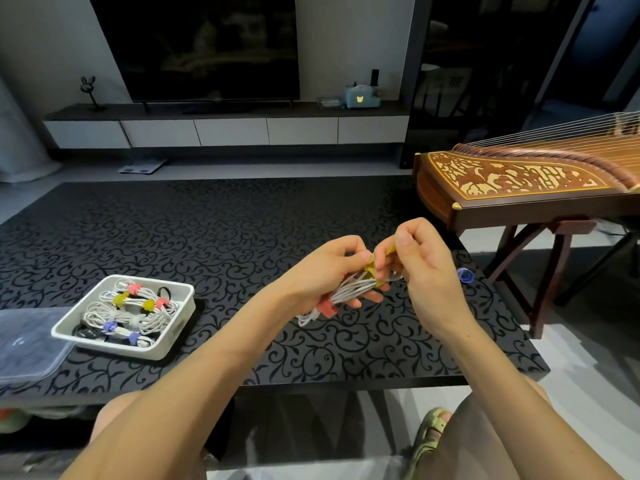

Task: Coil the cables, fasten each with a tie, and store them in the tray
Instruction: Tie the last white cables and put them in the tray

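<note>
Head view has us mid-fastening. Our left hand [329, 271] grips the coiled white cable [346, 291] just above the surface [207, 237], toward its near right corner, with the fingers curled round the loops. Our right hand [419, 268] pinches the free end of a yellow tie [372, 266] that wraps the bundle. The two hands are close together at the tie, and a pink tie [327, 308] already sits on the coil's lower end.

To do this well, we should hold the loops flat and parallel in the left hand so none slips out. We draw the yellow strap snug, not so hard that the cable kinks, and press its end down on itself. We cannot see how the strap closes.

The white tray [187, 296] stands near the left edge, beside a clear lid [27, 341], with several tied coils inside. We judge this one should be laid flat on top of them. A blue tie [465, 274] lies near the right edge.
</note>
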{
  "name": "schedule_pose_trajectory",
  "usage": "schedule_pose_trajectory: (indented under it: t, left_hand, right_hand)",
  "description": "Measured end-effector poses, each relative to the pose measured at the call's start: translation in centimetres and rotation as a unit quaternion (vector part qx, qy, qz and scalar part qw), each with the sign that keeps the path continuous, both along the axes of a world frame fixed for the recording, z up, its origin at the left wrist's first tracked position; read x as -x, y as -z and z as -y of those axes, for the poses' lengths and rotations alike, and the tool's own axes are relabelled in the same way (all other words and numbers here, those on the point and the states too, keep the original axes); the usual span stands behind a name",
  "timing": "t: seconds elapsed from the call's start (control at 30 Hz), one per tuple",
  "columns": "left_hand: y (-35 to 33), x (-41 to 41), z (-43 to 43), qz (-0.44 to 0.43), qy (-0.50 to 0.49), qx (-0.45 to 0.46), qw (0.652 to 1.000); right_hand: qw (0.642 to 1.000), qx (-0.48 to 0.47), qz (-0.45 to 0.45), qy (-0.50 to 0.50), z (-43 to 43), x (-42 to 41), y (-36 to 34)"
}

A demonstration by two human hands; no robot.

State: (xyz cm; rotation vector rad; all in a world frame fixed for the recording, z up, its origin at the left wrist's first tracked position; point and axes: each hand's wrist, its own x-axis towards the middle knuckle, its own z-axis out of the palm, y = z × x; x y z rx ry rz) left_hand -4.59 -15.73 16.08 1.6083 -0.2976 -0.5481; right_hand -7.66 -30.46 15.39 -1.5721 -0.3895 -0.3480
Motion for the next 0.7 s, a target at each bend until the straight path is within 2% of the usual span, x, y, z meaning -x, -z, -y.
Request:
schedule_pose_trajectory:
  t: [0.13, 0.3, 0.37, 0.47, 0.53, 0.6, 0.7]
  left_hand:
    - [0.8, 0.2, 1.4, 0.047, -0.07, -0.097, 0.992]
    - [1.6, 0.3, 2.6, 0.12, -0.111, -0.08, 0.983]
    - [2.0, 0.5, 2.5, 0.149, -0.136, -0.096, 0.975]
    - [2.4, 0.4, 1.8, 0.19, -0.154, -0.118, 0.962]
    - [2.6, 0.4, 1.5, 0.237, -0.142, -0.142, 0.95]
    - [2.6, 0.4, 1.5, 0.285, -0.135, -0.167, 0.934]
    - [2.7, 0.2, 1.2, 0.316, -0.115, -0.199, 0.92]
  right_hand:
    - [0.997, 0.063, 0.036, 0.015, 0.0, 0.7, -0.3]
    - [0.997, 0.008, 0.08, 0.006, 0.0, 1.9, -0.8]
    - [0.999, -0.038, 0.028, 0.023, 0.1, 2.4, 0.2]
    - [0.985, -0.076, -0.134, 0.072, 0.4, 1.9, 1.5]
    - [0.975, 0.015, -0.199, 0.101, 0.5, 1.3, 1.7]
    - [0.963, 0.145, -0.202, 0.107, 0.4, 0.6, 1.3]
    - [0.952, 0.21, -0.212, 0.066, 0.3, 0.2, 0.8]
